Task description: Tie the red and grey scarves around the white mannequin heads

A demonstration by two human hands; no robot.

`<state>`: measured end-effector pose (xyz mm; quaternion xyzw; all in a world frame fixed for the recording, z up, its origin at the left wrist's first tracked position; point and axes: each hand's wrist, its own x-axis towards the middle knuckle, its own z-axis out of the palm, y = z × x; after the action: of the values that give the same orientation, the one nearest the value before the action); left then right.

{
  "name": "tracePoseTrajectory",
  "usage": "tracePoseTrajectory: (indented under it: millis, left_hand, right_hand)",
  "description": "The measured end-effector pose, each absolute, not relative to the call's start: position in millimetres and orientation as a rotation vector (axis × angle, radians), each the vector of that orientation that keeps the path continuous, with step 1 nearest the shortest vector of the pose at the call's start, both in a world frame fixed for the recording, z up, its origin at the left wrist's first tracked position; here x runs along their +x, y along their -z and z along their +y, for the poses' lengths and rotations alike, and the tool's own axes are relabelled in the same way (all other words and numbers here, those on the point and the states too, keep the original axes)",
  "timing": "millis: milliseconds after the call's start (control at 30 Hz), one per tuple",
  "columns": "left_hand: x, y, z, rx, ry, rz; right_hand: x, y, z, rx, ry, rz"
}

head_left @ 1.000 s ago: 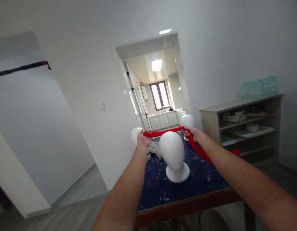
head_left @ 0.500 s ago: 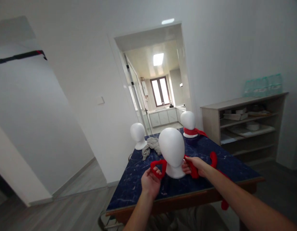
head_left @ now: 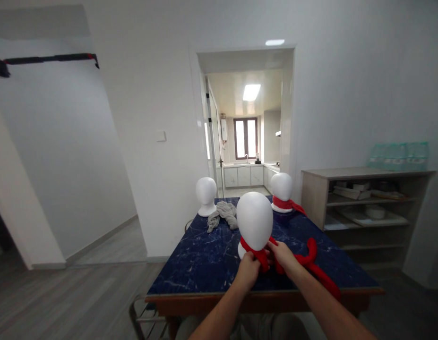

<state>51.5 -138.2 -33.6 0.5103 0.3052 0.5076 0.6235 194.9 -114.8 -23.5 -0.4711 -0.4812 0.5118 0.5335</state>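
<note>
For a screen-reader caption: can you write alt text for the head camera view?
Both hands, left hand and right hand, grip a red scarf wrapped round the neck of a white mannequin head on a dark blue table. Two more heads stand behind, one beside a grey cloth.

Grey cloth point(head_left: 224, 213), shelf unit point(head_left: 367, 204)

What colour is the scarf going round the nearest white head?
Red. The scarf shows best in the head view, held by both hands in front of the mannequin head.
</note>
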Motion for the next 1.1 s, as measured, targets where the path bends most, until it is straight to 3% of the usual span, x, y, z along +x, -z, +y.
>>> tracePoseTrajectory:
  millis: [200, 300, 533, 867, 1100]
  left_hand:
    - [48, 31, -140, 1.300, -1.306, 0.856]
    - [49, 32, -140, 1.302, -1.331, 0.929]
    - [48, 29, -147, 1.409, -1.307, 0.869]
    - [51, 32, -151, 1.415, -1.415, 0.965]
    - [48, 38, -137, 1.237, -1.398, 0.884]
  right_hand:
    - [192, 29, -145, -1.283, -0.596, -1.319]
    - [188, 29, -165, -1.272, -0.461, -1.293]
    - [172, 13, -189, -1.320, -0.424, -1.396]
    - [167, 6, -176, -1.226, -0.623, -1.475]
    - [188, 10, -154, -1.338, -0.376, -1.532]
